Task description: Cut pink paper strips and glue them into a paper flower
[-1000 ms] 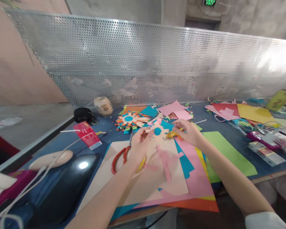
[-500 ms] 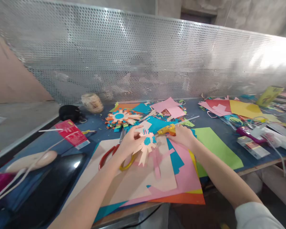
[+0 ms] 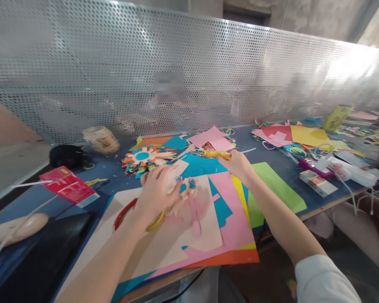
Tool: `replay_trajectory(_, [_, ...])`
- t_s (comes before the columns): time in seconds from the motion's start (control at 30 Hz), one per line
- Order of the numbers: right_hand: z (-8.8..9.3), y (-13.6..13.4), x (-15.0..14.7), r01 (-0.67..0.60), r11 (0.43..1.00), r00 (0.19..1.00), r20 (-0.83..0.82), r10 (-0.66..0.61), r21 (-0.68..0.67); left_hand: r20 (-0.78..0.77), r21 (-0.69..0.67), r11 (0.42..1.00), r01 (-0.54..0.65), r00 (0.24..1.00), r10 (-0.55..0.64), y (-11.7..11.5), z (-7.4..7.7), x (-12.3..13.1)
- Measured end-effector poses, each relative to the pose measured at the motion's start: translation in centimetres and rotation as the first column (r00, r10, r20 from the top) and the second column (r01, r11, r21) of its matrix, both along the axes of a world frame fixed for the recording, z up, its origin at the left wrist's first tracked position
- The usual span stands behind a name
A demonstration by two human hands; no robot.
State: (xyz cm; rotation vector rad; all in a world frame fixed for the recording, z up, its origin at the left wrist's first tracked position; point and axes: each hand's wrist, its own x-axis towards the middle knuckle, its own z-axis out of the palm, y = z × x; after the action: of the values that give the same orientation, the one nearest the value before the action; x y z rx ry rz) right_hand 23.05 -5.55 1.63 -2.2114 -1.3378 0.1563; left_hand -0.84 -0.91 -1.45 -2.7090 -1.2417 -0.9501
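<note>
My left hand (image 3: 156, 191) is closed on a small paper flower (image 3: 185, 188) with peach petals and a blue centre, held just above a peach sheet (image 3: 177, 240). My right hand (image 3: 239, 163) is further back, gripping a yellow glue gun (image 3: 214, 154) whose tip points left, over blue paper. Red-handled scissors (image 3: 124, 212) lie partly under my left wrist. A finished layered paper flower (image 3: 145, 158) rests behind my left hand.
Stacked sheets of pink, orange, blue and green paper (image 3: 271, 185) cover the blue table (image 3: 113, 170). A red packet (image 3: 68, 187), a black lump (image 3: 68, 155) and a twine ball (image 3: 101, 139) lie at left. More paper and tools (image 3: 322, 176) sit at right. A perforated metal screen (image 3: 189, 75) stands behind.
My right hand has taken the glue gun away from the small flower, back and to the right. My left hand has lowered and turned the flower. The view has shifted left.
</note>
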Motion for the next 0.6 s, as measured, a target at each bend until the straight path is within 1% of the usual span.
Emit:
replay_trajectory(0.03, [-0.1,0.1,0.2,-0.002,0.999,1.000,-0.019,0.002,0.041,-0.038,0.011,0.994,0.107,0.994,-0.107,-0.6,0.0,0.2])
replay_trajectory(0.07, [-0.2,0.1,0.4,-0.006,0.996,0.999,-0.034,0.009,0.084,-0.099,-0.013,0.972,0.234,0.967,-0.235,-1.2,0.0,0.4])
replay_trajectory(0.1, [-0.4,0.2,0.5,-0.014,0.992,0.999,-0.042,0.019,0.128,-0.159,-0.063,0.936,0.346,0.922,-0.352,-1.8,-0.1,0.7])
replay_trajectory(0.13, [-0.5,0.3,0.6,-0.023,0.984,0.999,-0.044,0.031,0.175,-0.202,-0.115,0.894,0.432,0.871,-0.447,-2.3,-0.2,1.1])
replay_trajectory(0.17, [-0.7,0.4,0.6,-0.031,0.975,0.998,-0.040,0.041,0.221,-0.229,-0.163,0.863,0.478,0.832,-0.504,-2.8,-0.5,1.4])
replay_trajectory(0.23, [-1.1,0.5,0.6,-0.043,0.954,0.998,-0.029,0.054,0.297,-0.245,-0.203,0.850,0.487,0.815,-0.525,-3.4,-1.0,2.1])
replay_trajectory(0.37, [-1.5,0.7,0.2,-0.052,0.939,0.997,-0.043,0.070,0.341,-0.228,-0.214,0.875,0.434,0.849,-0.477,-3.6,-1.9,2.9])
replay_trajectory(0.47, [-1.5,0.7,-0.1,-0.054,0.943,0.995,-0.061,0.079,0.329,-0.208,-0.197,0.886,0.420,0.865,-0.457,-3.6,-1.9,3.1])
replay_trajectory(0.6, [-1.5,0.7,-0.2,-0.046,0.937,0.995,-0.067,0.073,0.345,-0.208,-0.177,0.880,0.440,0.858,-0.470,-3.8,-1.8,3.2])
